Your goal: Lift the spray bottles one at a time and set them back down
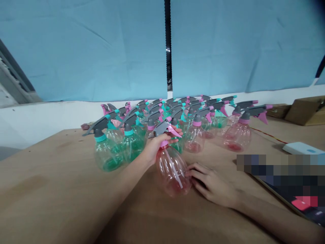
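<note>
the left hand [154, 145] grips the pink spray bottle [174, 171] by its neck above the desk [61, 169], seemingly for control. the right hand [213, 184], fingers loosely curled, meets its lower side, perhaps to steady it.

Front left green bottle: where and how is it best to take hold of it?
I would grip the green bottle around its turquoise collar, coming from the front left. The collar is narrow above a wide, round body, the bottle stands upright, and other bottles crowd its right side.
</note>
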Available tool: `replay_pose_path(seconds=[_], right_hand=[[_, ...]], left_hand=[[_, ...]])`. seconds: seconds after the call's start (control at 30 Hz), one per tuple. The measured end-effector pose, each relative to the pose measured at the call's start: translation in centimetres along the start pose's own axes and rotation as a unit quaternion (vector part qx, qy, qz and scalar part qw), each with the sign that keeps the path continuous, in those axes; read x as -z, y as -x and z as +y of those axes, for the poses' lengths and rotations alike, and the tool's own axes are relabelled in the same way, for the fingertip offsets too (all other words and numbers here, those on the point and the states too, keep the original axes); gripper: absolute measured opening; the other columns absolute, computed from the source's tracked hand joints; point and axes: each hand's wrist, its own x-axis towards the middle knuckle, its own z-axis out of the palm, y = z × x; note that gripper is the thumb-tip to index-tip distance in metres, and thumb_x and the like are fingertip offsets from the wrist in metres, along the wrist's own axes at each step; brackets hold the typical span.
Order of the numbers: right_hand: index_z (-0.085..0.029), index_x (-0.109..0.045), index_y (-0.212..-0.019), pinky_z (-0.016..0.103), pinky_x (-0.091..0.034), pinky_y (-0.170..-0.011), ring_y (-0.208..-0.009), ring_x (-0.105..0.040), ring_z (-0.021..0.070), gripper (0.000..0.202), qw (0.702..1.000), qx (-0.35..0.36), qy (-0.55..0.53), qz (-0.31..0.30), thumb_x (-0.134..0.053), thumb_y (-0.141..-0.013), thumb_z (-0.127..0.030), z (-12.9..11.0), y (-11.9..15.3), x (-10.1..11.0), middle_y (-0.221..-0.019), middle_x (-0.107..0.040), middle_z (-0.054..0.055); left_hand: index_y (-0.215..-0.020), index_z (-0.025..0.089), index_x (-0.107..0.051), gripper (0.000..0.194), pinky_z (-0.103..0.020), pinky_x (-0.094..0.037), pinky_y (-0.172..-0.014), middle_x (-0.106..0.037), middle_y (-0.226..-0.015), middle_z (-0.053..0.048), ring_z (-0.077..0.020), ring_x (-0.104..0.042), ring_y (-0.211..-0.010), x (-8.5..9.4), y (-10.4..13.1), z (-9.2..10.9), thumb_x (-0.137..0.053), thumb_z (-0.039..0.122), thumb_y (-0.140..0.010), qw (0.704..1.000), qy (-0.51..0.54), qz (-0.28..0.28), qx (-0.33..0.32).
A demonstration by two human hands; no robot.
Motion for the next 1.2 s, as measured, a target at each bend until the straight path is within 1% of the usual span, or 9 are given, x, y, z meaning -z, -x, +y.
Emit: replay_pose_path(seconds=[0.17, 0.27, 0.37, 0.47, 0.57, 0.67, 0.87, 1.1, 1.2], right_hand=[[-0.021, -0.053, -0.109, 0.039, -0.046, -0.086, -0.1, -0.052, 0.0205, 0.027, 1.0, 0.01, -0.014, -0.013, -0.041, -0.086, -0.013, 0.2, -0.1, -0.2, -0.109, -0.053, 0.008], [-0.021, -0.053, -0.11, 0.04, -0.046, -0.087, -0.101, -0.051, 0.0205, 0.027, 1.0, 0.011, -0.02, -0.016, -0.041, -0.087, -0.013, 0.3, 0.0, -0.2, -0.109, -0.053, 0.008], [-0.02, -0.054, -0.108, 0.039, -0.046, -0.087, -0.101, -0.051, 0.0203, 0.026, 1.0, 0.01, -0.017, -0.015, -0.041, -0.086, -0.013, 0.2, 0.0, -0.1, -0.109, -0.053, 0.008], [-0.019, -0.053, -0.107, 0.039, -0.045, -0.087, -0.101, -0.051, 0.02, 0.025, 1.0, 0.007, -0.015, -0.018, -0.041, -0.086, -0.012, 0.1, 0.0, 0.0, -0.109, -0.053, 0.008], [-0.02, -0.053, -0.107, 0.039, -0.045, -0.087, -0.101, -0.05, 0.0203, 0.026, 1.0, 0.007, -0.013, -0.018, -0.041, -0.086, -0.012, 0.1, 0.0, 0.0, -0.11, -0.052, 0.008], [-0.019, -0.053, -0.107, 0.04, -0.045, -0.086, -0.101, -0.051, 0.0209, 0.026, 1.0, 0.008, -0.007, -0.016, -0.04, -0.086, -0.012, 0.1, 0.0, 0.0, -0.111, -0.052, 0.009], [-0.02, -0.053, -0.109, 0.04, -0.045, -0.087, -0.102, -0.051, 0.0211, 0.028, 1.0, 0.011, -0.008, -0.017, -0.041, -0.085, -0.012, 0.2, -0.1, -0.1, -0.11, -0.052, 0.009], [-0.02, -0.054, -0.109, 0.04, -0.046, -0.086, -0.1, -0.052, 0.0208, 0.028, 1.0, 0.015, -0.012, -0.012, -0.042, -0.085, -0.012, 0.2, -0.1, -0.1, -0.107, -0.053, 0.009], [-0.02, -0.053, -0.11, 0.04, -0.046, -0.086, -0.1, -0.052, 0.021, 0.028, 1.0, 0.013, -0.01, -0.012, -0.042, -0.085, -0.012, 0.2, -0.1, -0.1, -0.108, -0.053, 0.009]], left_hand=[[-0.1, 0.016, -0.066, 0.04, -0.033, -0.049, -0.068, -0.07, -0.087, -0.006, -0.0244, -0.063, -0.087, -0.9, 0.2, 0.7, -0.054, 0.014, -0.061, 0.999, -0.046, 0.001, -0.017], [-0.096, 0.015, -0.067, 0.04, -0.028, -0.044, -0.052, -0.069, -0.079, -0.007, -0.0223, -0.064, -0.075, -1.3, 0.4, 1.0, -0.051, 0.016, -0.059, 0.996, -0.084, 0.019, 0.006], [-0.085, 0.014, -0.068, 0.034, -0.024, -0.038, -0.044, -0.069, -0.076, -0.007, -0.0177, -0.06, -0.062, -1.5, 0.6, 1.1, -0.05, 0.016, -0.057, 0.995, -0.093, 0.024, 0.004], [-0.077, 0.014, -0.069, 0.027, -0.025, -0.04, -0.047, -0.069, -0.073, -0.007, -0.0175, -0.059, -0.062, -1.6, 0.7, 1.1, -0.051, 0.016, -0.057, 0.995, -0.095, 0.023, -0.006], [-0.084, 0.016, -0.069, 0.031, -0.031, -0.047, -0.062, -0.069, -0.075, -0.005, -0.0218, -0.063, -0.076, -1.9, 0.8, 1.2, -0.052, 0.017, -0.058, 0.995, -0.099, -0.006, -0.021], [-0.091, 0.019, -0.068, 0.037, -0.035, -0.047, -0.072, -0.069, -0.079, -0.004, -0.0236, -0.063, -0.083, -2.2, 0.7, 1.1, -0.054, 0.016, -0.057, 0.994, -0.098, -0.033, -0.034], [-0.093, 0.02, -0.067, 0.038, -0.032, -0.047, -0.061, -0.069, -0.081, -0.005, -0.0249, -0.063, -0.085, -2.2, 0.8, 1.0, -0.052, 0.018, -0.058, 0.993, -0.11, -0.032, -0.02], [-0.083, 0.017, -0.068, 0.03, -0.025, -0.038, -0.048, -0.067, -0.07, -0.004, -0.0183, -0.06, -0.064, -1.7, 0.9, 1.1, -0.051, 0.017, -0.058, 0.995, -0.101, 0.005, 0.001], [-0.074, 0.016, -0.067, 0.023, -0.024, -0.037, -0.046, -0.066, -0.068, -0.004, -0.0156, -0.056, -0.059, -1.6, 0.8, 1.1, -0.051, 0.016, -0.057, 0.995, -0.096, 0.024, -0.019]])
